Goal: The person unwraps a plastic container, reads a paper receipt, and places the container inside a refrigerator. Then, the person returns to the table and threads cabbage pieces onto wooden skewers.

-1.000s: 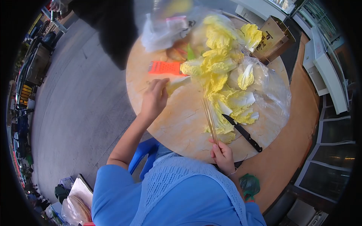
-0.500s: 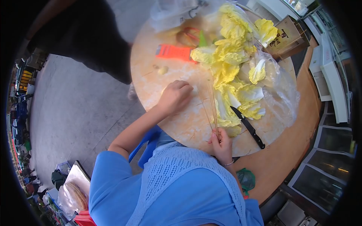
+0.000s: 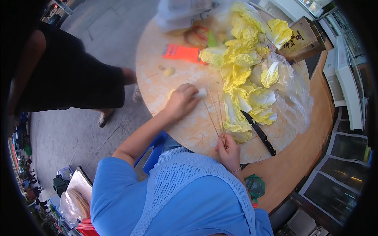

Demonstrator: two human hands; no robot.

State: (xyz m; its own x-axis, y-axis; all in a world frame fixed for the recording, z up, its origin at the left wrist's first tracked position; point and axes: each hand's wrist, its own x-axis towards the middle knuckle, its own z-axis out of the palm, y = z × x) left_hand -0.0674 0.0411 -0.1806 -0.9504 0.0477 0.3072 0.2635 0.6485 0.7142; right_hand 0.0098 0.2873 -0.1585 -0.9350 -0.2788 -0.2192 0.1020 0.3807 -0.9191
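Note:
Several thin bamboo skewers [image 3: 215, 118] fan out from my right hand [image 3: 230, 152], whose fingers are closed around their lower ends at the near table edge. My left hand [image 3: 182, 100] is curled over a napa cabbage leaf [image 3: 201, 93]; its white stem end sticks out to the right, and a bit of yellow shows at the left. The skewer tips lie close to that stem end. More yellow cabbage leaves [image 3: 237, 74] are heaped right of the skewers. Beside them rests a black-handled knife [image 3: 260, 133], blade pointing away from me.
An orange packet [image 3: 182, 53], a small pale piece [image 3: 169, 71] and a white plastic bag [image 3: 181, 15] are on the round table [image 3: 151, 67]. Clear plastic [image 3: 295, 94] and a printed box [image 3: 303, 39] stand at right. A person in black [image 3: 75, 74] is at left.
The skewers have spread apart and their tips shifted left. More of the leaf's white stem shows beside my left hand. The person in black has moved left, away from the table.

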